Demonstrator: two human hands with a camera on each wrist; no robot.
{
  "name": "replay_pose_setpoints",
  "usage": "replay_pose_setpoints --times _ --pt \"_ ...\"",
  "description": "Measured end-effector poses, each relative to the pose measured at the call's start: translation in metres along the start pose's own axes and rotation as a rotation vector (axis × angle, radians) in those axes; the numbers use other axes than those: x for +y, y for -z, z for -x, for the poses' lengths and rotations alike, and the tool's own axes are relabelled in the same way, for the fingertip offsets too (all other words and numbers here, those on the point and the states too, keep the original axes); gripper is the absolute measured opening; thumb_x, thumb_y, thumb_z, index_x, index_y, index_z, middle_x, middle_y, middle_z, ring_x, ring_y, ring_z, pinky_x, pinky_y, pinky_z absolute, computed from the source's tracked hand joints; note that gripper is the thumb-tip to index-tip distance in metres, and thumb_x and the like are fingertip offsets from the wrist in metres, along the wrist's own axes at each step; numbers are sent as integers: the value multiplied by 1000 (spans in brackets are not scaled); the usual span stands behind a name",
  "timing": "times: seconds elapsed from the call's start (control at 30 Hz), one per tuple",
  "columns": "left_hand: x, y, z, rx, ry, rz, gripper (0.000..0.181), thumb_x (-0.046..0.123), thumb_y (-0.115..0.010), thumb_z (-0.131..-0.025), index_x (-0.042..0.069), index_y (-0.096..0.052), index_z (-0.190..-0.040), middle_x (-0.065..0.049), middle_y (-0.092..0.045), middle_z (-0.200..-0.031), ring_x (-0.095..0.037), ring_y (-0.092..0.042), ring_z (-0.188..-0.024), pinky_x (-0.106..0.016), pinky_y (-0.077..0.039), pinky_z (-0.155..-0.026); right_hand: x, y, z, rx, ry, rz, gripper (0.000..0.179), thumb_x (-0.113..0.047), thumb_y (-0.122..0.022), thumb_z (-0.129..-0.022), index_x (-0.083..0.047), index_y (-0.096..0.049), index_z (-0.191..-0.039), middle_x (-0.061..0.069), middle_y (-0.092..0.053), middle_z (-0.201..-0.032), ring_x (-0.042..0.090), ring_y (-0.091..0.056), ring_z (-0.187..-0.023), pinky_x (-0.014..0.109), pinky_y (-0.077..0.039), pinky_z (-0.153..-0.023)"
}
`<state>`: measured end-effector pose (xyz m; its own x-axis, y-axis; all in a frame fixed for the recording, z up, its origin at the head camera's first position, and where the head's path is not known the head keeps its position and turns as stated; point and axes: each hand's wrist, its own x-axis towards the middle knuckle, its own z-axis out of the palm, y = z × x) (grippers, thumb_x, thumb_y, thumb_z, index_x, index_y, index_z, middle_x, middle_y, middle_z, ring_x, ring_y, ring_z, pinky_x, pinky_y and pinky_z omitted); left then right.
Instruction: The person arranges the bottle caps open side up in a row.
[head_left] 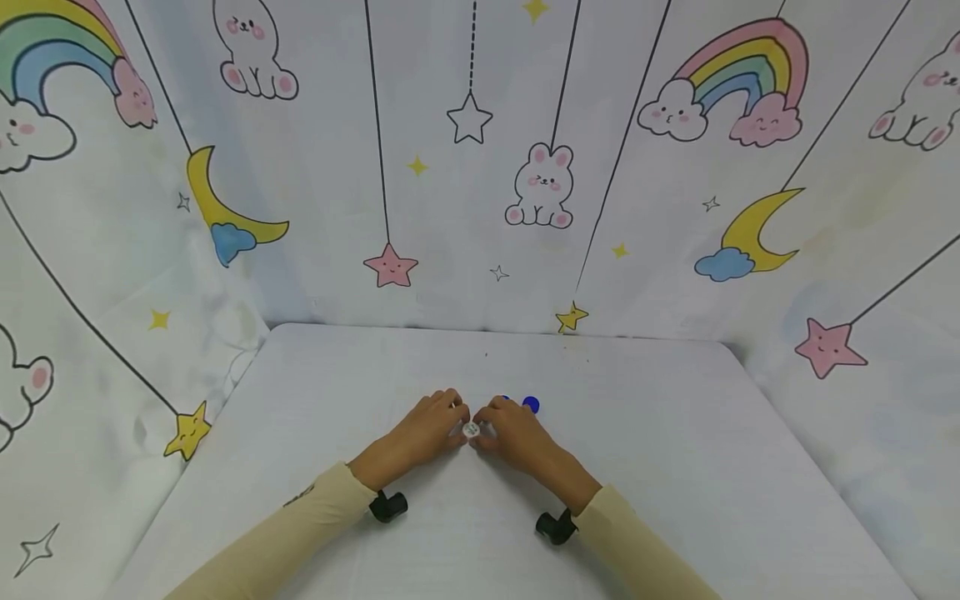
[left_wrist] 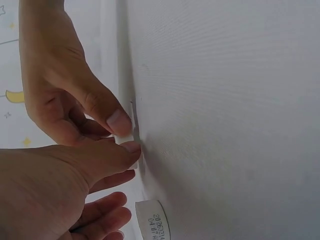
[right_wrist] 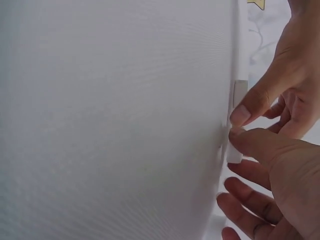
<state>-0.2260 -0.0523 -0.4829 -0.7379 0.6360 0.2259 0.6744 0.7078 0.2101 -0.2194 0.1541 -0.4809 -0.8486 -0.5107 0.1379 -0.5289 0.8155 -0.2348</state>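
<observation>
In the head view, my two hands meet over a small white bottle cap point(head_left: 471, 430) with dark print on its top. My left hand point(head_left: 431, 429) pinches it from the left with thumb and fingers, while my right hand point(head_left: 517, 433) does so from the right. Both thumb tips almost meet in the wrist views. A white piece point(right_wrist: 234, 152) shows edge-on between my right thumb and finger. Beside my left hand stands another white cap point(left_wrist: 151, 220) with a date printed on its side. The fingers partly hide the pinched cap.
Just beyond my right hand lie a blue round cap point(head_left: 531, 404) and a second blue one point(head_left: 505, 398), mostly covered by the fingers. The white table point(head_left: 675, 467) ends at a patterned cloth backdrop point(head_left: 315, 167). A dark wrist camera point(head_left: 390, 506) hangs under the left sleeve.
</observation>
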Motion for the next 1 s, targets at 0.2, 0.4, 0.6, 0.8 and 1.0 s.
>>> replay_pose_setpoints --times 0.2,0.4,0.6,0.8,1.0 --pt "-1 3 1 49 -33 -6 26 24 -84 -92 10 -71 -110 -9 -63 -115 -26 -61 -101 -40 -50 -80 0 5 -1 -16 11 -95 29 -31 -81 -95 -10 -78 -115 5 -70 -113 19 -68 -106 37 -58 -95" --pt "-1 10 4 69 -57 -5 27 26 -83 -93 10 -71 -112 -9 -63 -117 -26 -62 -103 -41 -52 -84 0 9 -1 -45 -28 -180 28 -33 -78 -97 -9 -77 -111 7 -67 -121 22 -67 -112 40 -57 -98" --pt "-2 12 4 74 -97 21 23 20 -83 -94 14 -72 -113 -8 -63 -120 -26 -62 -107 -44 -52 -90 0 10 -1 -36 -58 -236 26 -36 -77 -97 -10 -79 -97 11 -64 -131 24 -69 -107 39 -59 -89" --pt "-2 13 4 79 -129 38 18 19 -82 -95 18 -73 -110 -7 -63 -121 -25 -62 -109 -44 -53 -92 0 10 -1 -41 -71 -255 25 -35 -77 -96 -11 -80 -92 13 -64 -131 23 -69 -103 38 -59 -85" --pt "-4 13 4 73 -129 49 14 19 -81 -95 18 -74 -108 -6 -63 -117 -23 -61 -104 -39 -52 -89 2 7 -1 -34 -31 -254 22 -29 -75 -97 -10 -82 -90 12 -66 -128 24 -67 -109 39 -59 -87"
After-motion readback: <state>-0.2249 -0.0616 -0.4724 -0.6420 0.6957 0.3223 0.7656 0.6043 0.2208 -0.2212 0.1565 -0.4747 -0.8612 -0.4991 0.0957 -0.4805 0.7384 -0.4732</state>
